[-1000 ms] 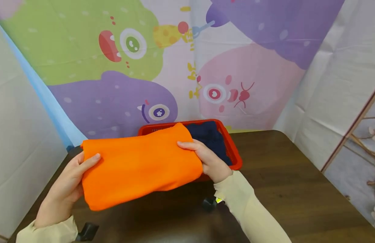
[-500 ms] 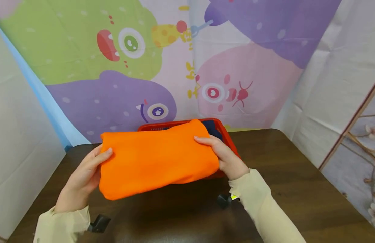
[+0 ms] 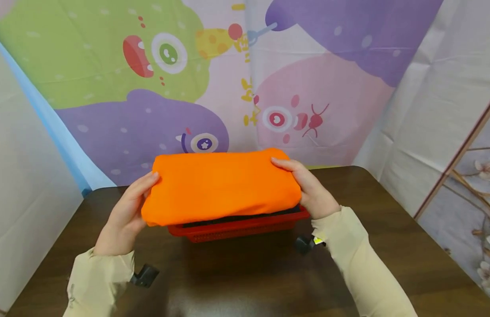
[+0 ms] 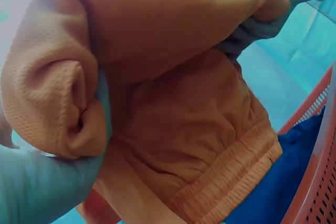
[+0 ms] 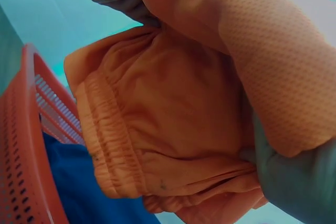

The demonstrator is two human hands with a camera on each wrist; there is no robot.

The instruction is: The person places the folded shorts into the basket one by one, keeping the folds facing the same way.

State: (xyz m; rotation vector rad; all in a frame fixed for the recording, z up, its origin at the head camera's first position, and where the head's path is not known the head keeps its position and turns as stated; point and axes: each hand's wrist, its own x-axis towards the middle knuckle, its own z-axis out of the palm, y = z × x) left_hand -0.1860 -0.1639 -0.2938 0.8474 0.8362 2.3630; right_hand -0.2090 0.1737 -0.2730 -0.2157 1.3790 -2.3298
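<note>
Left fingers: thumb of the left hand [image 3: 124, 215] lay on top of the folded orange garment [image 3: 221, 185], the other fingers curled beneath its 9 o'clock end; clamped on the cloth.
Right fingers: the right hand [image 3: 311, 193] held the 3 o'clock end likewise, fingers [image 3: 286, 164] over the top edge, the rest hidden below; clamped on the cloth.
Garment: folded in a thick bundle, carried level directly above the red basket [image 3: 237, 228]. Contact with the rim could not be told from the head view. Wrist views showed the elastic waistband [image 4: 231, 182] hanging loose under the fold.
Basket contents: dark blue cloth [image 5: 89, 182] lay inside, beneath the orange bundle.
Risk, judged: the loose waistband could drop free and snag on the mesh wall, unfolding the bundle. Cause: grip only at the two ends, middle unsupported.
Risk, judged: the bundle overhung the basket at 9 o'clock; set down as held, that end could spill over the rim.
Edges: basket stood on the dark bench [image 3: 387, 246], close to the backdrop [image 3: 150, 123] at 12 o'clock, leaving little room there.
Open room: bare bench at 3 o'clock and at 6 o'clock toward the person; panel wall near at 9 o'clock.
</note>
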